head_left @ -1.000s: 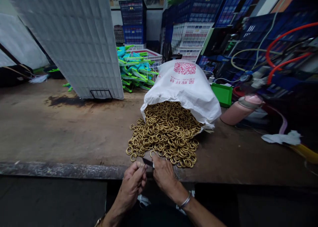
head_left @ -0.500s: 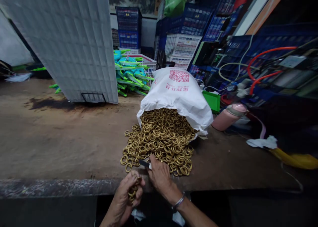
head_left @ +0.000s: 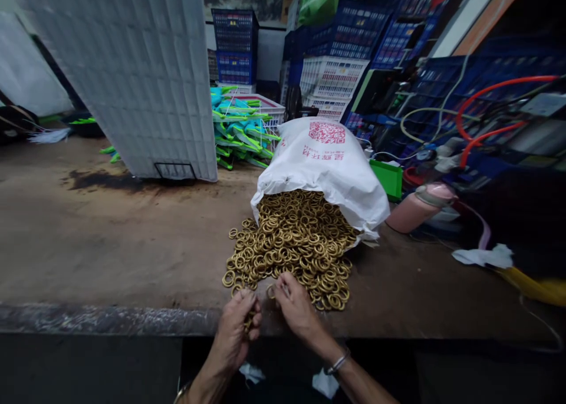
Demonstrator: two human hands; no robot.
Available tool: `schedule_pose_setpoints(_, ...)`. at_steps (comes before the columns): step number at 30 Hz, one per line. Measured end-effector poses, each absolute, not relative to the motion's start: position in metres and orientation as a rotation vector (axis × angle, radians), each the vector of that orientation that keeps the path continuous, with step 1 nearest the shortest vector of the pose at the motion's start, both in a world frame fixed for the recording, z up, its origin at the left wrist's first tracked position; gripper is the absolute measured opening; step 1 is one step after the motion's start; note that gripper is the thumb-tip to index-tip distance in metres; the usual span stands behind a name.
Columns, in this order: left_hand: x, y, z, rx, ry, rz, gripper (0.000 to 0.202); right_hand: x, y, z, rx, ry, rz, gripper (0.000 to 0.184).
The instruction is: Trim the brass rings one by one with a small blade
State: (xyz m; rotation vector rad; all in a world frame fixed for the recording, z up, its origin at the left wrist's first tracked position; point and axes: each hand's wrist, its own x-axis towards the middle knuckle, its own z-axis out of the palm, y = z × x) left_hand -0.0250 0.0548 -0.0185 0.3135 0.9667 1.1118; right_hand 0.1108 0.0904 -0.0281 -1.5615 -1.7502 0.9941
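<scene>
My left hand (head_left: 241, 327) is closed around several brass-coloured rings (head_left: 249, 322), part of which show between the fingers above the table's front edge. My right hand (head_left: 297, 309) is closed in a pinch at the front of the ring pile (head_left: 292, 245). One ring (head_left: 270, 292) sits at its fingertips, between the two hands; whether it is gripped I cannot tell. The small dark-bladed knife seen in this hand just before is mostly hidden by the fingers now. The pile spills from the mouth of a white sack (head_left: 322, 168) with red print, lying on its side.
The worktable (head_left: 110, 245) has a worn front edge. A pale ribbed panel (head_left: 145, 79) stands at left, with green and blue plastic parts (head_left: 241, 132) behind. To the right are a pink bottle (head_left: 420, 208), a green tray (head_left: 387, 178) and hoses. Crates (head_left: 333, 76) are stacked behind.
The dark blade no longer shows clearly at my right hand, and a ring appears by its fingertips. My left hand has turned and moved slightly up. The whole view has shifted a little.
</scene>
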Motion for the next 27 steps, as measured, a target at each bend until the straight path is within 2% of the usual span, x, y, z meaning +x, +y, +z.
schedule_pose_setpoints(5, -0.012, 0.054, -0.019, 0.570, 1.102, 1.131, 0.031, 0.108, 0.082, -0.024, -1.436, -1.416, 1.339, 0.018)
schedule_pose_setpoints(11, -0.010, 0.056, -0.022, 0.868, 1.240, 1.131, 0.031, 0.111, 0.080, -0.022, -1.378, -1.450, 1.388, 0.019)
schedule_pose_setpoints(17, -0.013, 0.057, -0.019, 1.319, 1.311, 1.215, 0.018, 0.116, 0.084, -0.017, -1.391, -1.561, 1.292, 0.023)
schedule_pose_setpoints(27, -0.005, 0.056, -0.012, 0.720, 0.998, 0.932, 0.029, 0.121, 0.085, -0.017, -1.325, -1.442, 1.467, 0.025)
